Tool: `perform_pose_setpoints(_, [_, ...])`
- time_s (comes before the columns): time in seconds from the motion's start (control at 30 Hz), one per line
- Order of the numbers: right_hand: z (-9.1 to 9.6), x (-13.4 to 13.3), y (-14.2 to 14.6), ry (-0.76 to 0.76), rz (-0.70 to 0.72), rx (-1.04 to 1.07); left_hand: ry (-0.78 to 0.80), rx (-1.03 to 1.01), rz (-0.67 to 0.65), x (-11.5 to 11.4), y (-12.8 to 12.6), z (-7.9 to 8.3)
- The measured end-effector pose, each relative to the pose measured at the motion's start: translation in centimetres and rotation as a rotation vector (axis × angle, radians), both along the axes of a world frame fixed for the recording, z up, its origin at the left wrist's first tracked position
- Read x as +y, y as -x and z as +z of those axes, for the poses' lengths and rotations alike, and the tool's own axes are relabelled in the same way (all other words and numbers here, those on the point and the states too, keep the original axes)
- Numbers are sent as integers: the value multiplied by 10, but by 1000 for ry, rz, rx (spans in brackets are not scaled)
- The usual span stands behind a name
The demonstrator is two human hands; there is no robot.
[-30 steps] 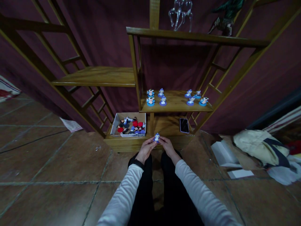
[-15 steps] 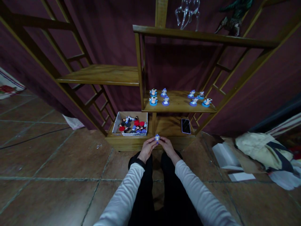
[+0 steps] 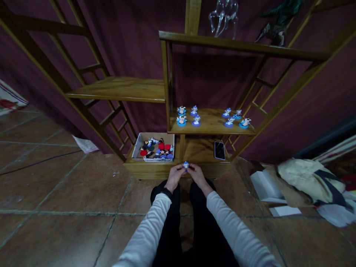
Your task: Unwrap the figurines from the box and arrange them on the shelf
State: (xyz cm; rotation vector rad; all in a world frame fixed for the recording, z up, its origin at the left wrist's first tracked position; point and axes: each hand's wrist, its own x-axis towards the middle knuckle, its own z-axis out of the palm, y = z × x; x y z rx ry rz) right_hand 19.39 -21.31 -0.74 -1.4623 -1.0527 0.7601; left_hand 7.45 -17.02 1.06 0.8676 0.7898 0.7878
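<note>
Between my left hand (image 3: pixel 175 175) and my right hand (image 3: pixel 197 174) is a small purple-and-white figurine (image 3: pixel 186 165), upright, pinched by the fingers of both. It is held in front of the low cabinet's edge, above my knees. Beyond it, similar purple figurines (image 3: pixel 196 120) and blue-based ones (image 3: pixel 181 120) stand in two groups on the wooden shelf (image 3: pixel 211 126). To the left, an open cardboard box (image 3: pixel 136 150) holds a jumble of figurines with red, black and purple bases.
A phone (image 3: pixel 219 150) lies on the lower shelf at right. Above are a clear horse figure (image 3: pixel 224 16) and a dark statue (image 3: pixel 278 24). A bare wooden shelf (image 3: pixel 119 89) juts out at left. Opened cardboard (image 3: pixel 268 187) and a cream bag (image 3: pixel 302 176) lie on the floor.
The view has tilted very slightly. Both hands still hold the purple figurine in nearly the same spot, its front now turned a little differently.
</note>
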Motion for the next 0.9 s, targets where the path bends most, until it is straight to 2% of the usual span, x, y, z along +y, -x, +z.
perform_pose_setpoints(0.13, [3,-1,1,1,-8,-6,-19,12,0,0,0,0])
perform_pose_setpoints(0.4, [10,-6,5,-57,-9,159,31,-116,-48,-7,6,8])
perform_pose_setpoints(0.53, [13,-10,6,-65,-15,167,28,-123,-56,-9,7,11])
perform_pose_setpoints(0.9, [16,-16,5,-44,52,172,-20,-84,-54,-7,8,5])
